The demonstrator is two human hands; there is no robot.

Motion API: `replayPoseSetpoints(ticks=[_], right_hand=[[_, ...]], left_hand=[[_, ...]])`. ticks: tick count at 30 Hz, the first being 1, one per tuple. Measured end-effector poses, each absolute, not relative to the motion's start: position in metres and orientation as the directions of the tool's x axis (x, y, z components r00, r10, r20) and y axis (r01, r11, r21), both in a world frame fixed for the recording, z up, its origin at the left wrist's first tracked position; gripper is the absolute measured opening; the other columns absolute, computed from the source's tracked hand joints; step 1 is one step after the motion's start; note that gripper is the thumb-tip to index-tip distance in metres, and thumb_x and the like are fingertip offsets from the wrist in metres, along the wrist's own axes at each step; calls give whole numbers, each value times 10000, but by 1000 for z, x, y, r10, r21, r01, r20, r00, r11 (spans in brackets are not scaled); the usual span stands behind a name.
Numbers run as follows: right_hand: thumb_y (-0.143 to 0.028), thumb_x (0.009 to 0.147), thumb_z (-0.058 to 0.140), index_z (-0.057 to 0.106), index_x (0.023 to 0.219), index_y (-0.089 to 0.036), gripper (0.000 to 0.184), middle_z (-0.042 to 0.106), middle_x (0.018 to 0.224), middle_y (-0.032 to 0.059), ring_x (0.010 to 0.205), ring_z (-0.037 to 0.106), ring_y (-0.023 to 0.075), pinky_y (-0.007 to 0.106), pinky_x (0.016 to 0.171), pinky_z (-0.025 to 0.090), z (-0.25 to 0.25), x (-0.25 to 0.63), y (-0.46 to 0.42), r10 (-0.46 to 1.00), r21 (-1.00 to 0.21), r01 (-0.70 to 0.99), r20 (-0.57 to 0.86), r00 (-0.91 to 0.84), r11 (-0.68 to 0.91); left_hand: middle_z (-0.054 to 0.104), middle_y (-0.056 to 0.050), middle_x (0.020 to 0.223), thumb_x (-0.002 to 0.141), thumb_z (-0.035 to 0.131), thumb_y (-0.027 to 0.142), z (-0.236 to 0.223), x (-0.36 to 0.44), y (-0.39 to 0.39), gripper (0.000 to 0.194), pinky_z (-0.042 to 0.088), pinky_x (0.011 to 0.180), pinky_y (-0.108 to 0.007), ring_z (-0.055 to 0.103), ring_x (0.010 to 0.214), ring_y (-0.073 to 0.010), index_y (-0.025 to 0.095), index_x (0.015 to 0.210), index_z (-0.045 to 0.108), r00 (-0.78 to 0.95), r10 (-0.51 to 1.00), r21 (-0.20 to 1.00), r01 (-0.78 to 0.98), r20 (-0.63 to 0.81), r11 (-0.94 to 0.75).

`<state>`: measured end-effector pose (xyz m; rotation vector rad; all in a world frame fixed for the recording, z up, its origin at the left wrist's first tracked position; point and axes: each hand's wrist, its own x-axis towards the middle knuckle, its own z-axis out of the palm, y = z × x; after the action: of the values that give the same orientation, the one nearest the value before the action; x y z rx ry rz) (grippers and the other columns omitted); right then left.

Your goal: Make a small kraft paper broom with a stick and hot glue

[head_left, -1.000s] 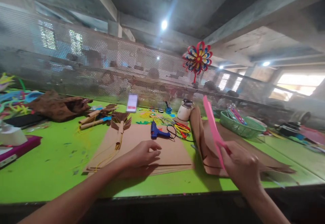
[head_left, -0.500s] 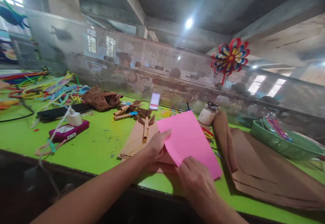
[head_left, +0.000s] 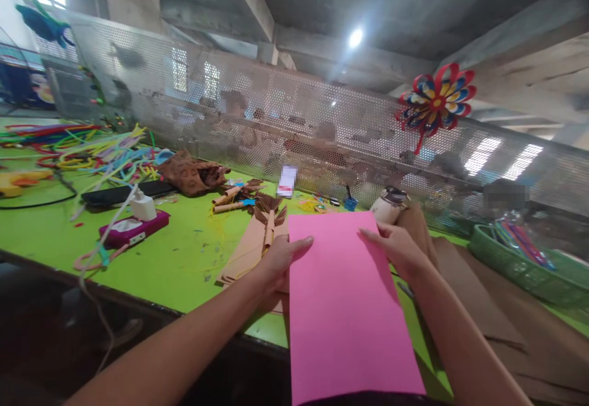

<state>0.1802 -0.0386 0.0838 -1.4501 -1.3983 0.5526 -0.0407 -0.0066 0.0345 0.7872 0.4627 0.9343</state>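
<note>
A large pink paper sheet (head_left: 343, 308) lies lengthwise over the brown card stack (head_left: 248, 249) and reaches past the near edge of the green table (head_left: 184, 259). My left hand (head_left: 278, 259) grips the sheet's left edge with the thumb on top. At the sheet's upper right edge my right hand (head_left: 400, 249) holds it the same way, fingers closed on the paper. A brown paper tree (head_left: 268, 219) rests on the card just left of the sheet.
A pink box with a white charger (head_left: 133, 225) and coloured pipe cleaners (head_left: 92, 148) lie to the left. Crumpled brown paper (head_left: 193, 173), a white pot (head_left: 389, 206), brown paper sheets (head_left: 473, 295) and a green basket (head_left: 519, 265) surround the work spot. A perforated metal screen (head_left: 299, 124) carries a paper flower (head_left: 435, 99).
The pink sheet went from upright in my right hand to lying flat and lengthwise. My right hand shifted from its near edge to its far right edge; my left hand took its left edge.
</note>
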Motion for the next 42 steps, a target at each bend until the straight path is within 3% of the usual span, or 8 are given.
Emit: replayPoseSetpoints(ticks=[2,5,12,16,24,35,39,42], right_hand=[[-446,578,735,699,781,-136,372,693,672,75,568,626,224,351,551,502,75,177,-35,976,-973,199,149,162,116],[-390,512,794,702,768,-141,368,688,621,54,522,625,222,336,508,500,62,171,-33,977,-992,-44,110,183,120],[-333,574,782,710,789,-134,301,711,667,69,520,642,202,299,503,510,40,177,-31,992,-972,-226,34,123,61],[-360,606,759,710,851,-155,323,720,701,71,551,657,222,330,522,524,33,179,-31,990,-971,-233,12,142,45],[-267,533,804,710,845,-173,338,728,785,73,666,677,252,382,632,539,30,181,-31,989,-958,-280,23,148,64],[-345,537,788,703,795,-154,332,711,695,64,640,667,247,352,561,540,30,174,-30,972,-956,-281,11,235,79],[-382,571,762,699,768,-150,311,702,703,55,712,660,232,323,614,531,30,176,-28,961,-968,-205,85,262,142],[-420,622,717,675,692,-158,275,686,658,43,661,643,212,296,572,504,28,182,-26,956,-980,-119,120,267,156]], left_hand=[[691,-147,829,658,707,259,32,-40,-4,361,530,678,-397,659,688,-252,80,959,619,503,864,800,-512,-16,313],[693,-132,804,646,713,249,31,-40,-1,382,533,645,-387,654,653,-238,90,979,611,433,901,828,-495,-29,264],[692,-115,736,640,693,214,30,-38,4,351,524,616,-408,650,623,-258,82,957,619,393,916,850,-454,-77,267],[692,-105,729,618,706,224,27,-35,5,369,514,631,-378,654,646,-255,83,949,620,390,918,837,-474,-79,273],[692,-125,782,630,700,202,29,-37,4,408,516,657,-406,656,662,-260,81,1007,603,488,869,800,-488,-83,350],[677,-110,689,755,603,293,22,-35,9,299,522,585,-335,640,578,-218,72,956,606,396,910,830,-463,-119,310],[679,-99,701,750,596,259,20,-34,12,277,528,608,-378,646,590,-232,86,966,588,399,910,846,-442,-111,297],[682,-78,714,732,602,208,20,-33,12,284,529,625,-380,649,612,-222,105,994,570,402,912,851,-448,-81,273]])
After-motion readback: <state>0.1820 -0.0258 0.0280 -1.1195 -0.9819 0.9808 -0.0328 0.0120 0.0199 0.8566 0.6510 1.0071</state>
